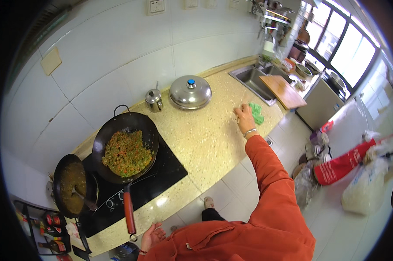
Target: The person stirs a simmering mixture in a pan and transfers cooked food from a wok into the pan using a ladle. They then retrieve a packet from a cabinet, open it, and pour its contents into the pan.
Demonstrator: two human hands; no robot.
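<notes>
My right hand (244, 116) reaches out over the speckled countertop (212, 137), with its fingers bent downward. Beside it lies a crumpled green cloth or bag (256, 113); whether anything is between the fingers I cannot tell. Low at the counter's front edge, my left hand (153, 235) is half curled and holds nothing. It is just right of the red handle (129, 212) of a black wok (100, 143). Chopped green and orange food (126, 155) fills the wok's bottom, and the wok stands on a black glass cooktop (170, 166).
A second pan (61, 166) holds brownish liquid and a spatula (82, 197). Against the wall stand a steel lid (183, 94) and a small metal pot (154, 101). A wooden cutting board (282, 91) overlaps the sink (248, 81). Bottles fill a rack (27, 215) at lower left.
</notes>
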